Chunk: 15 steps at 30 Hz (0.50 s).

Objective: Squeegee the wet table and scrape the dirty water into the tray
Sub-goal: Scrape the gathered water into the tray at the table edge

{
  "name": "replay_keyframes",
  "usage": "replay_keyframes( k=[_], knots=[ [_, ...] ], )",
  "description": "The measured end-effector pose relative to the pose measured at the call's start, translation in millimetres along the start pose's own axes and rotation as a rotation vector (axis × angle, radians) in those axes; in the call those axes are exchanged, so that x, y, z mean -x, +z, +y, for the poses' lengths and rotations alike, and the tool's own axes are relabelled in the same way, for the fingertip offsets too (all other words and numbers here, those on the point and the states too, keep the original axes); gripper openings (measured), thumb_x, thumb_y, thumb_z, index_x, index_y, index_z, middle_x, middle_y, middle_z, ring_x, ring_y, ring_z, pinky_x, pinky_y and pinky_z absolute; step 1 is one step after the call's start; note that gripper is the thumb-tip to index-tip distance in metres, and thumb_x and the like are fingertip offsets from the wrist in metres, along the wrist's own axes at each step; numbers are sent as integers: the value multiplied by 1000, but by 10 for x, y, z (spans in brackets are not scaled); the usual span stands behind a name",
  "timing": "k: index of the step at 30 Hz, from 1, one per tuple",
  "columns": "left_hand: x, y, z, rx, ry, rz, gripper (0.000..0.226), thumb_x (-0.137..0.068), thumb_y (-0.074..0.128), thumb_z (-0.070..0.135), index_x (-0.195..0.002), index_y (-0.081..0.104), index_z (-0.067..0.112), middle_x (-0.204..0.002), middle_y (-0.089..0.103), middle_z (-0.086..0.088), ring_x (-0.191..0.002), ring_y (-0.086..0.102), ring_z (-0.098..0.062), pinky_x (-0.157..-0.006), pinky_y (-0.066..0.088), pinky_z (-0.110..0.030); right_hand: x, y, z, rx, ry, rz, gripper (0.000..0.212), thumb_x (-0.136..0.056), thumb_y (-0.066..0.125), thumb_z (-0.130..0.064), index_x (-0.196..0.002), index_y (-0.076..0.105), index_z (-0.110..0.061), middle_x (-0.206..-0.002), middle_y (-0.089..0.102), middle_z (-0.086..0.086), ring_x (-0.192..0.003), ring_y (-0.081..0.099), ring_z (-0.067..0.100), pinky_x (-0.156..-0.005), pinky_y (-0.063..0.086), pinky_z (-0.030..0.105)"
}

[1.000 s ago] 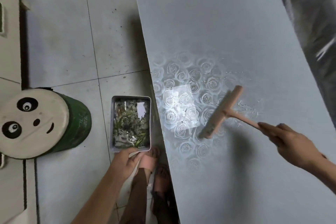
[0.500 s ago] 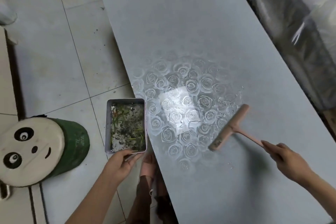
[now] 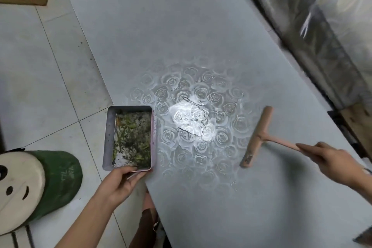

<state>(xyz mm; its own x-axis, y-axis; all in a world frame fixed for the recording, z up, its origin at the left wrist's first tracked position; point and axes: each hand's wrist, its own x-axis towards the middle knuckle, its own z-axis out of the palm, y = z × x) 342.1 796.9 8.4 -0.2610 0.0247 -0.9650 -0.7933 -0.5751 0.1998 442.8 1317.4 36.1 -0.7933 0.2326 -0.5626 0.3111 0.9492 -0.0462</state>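
Squeegee (image 3: 256, 137) rests blade-down on the wet table (image 3: 181, 26), towards its right edge, just beside a shiny puddle (image 3: 191, 123). Our right hand (image 3: 330, 159) grips its handle. Our left hand (image 3: 120, 183) grips the near end of the tray (image 3: 108, 137), which sits against the table's left edge holding dirty water and green scraps.

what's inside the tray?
The tray holds murky water, green scraps and dark grit. That sludge covers its bottom; the left hand covers part of the near rim.
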Motion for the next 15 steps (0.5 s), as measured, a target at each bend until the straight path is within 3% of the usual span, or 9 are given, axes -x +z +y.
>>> replay_keyframes(
  k=[4, 8, 11, 15],
  knots=[
    [-30, 152, -30, -2, 10, -13, 46, -87, 31, -17, -130, 44, -4, -129, 52, -29, -119, 50, -50, -74, 51, -55, -260, 25, -31, 23, -20, -48, 43, -98, 44, -20, -138, 46, -37, -93, 51, -1, -92, 59, 23, -74, 40, 36],
    [-84, 288, -43, -19, 23, -3, 49, -86, 31, -18, -131, 44, -4, -125, 55, -29, -117, 51, -48, -68, 56, -48, -650, 84, -566, 106, -211, -40, 50, -98, 42, -22, -143, 34, -43, -96, 46, -4, -96, 57, 22, -74, 34, 31],
    [-132, 397, -47, -18, 34, -1, 48, -85, 31, -19, -128, 46, -4, -109, 63, -27, -114, 53, -46, -63, 58, -45, -889, 34, -907, 124, -330, 16, 51, -97, 41, -21, -141, 34, -47, -94, 41, -8, -99, 53, 18, -75, 28, 30],
    [-167, 530, -26, -23, 12, -16, 52, -85, 31, -18, -134, 44, -5, -130, 54, -27, -121, 50, -45, -69, 56, -45, -974, -255, -638, 84, -372, 107, 49, -92, 54, -21, -134, 47, -45, -90, 49, -6, -95, 58, 21, -74, 29, 31]
  ],
)
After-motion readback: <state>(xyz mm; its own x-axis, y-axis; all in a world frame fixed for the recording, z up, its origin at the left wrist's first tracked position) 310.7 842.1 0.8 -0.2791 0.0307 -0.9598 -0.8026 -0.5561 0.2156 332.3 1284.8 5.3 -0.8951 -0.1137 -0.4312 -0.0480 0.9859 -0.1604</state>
